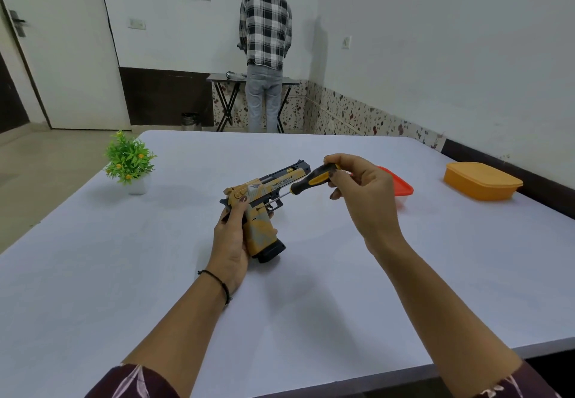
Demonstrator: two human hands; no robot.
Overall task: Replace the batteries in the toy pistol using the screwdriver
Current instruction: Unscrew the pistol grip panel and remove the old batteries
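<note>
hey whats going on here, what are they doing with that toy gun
A person's left hand holds the toy pistol by its grip over the white table. The right hand holds the screwdriver by its handle, tip set against the pistol's side near the trigger. No batteries are in view.
</note>
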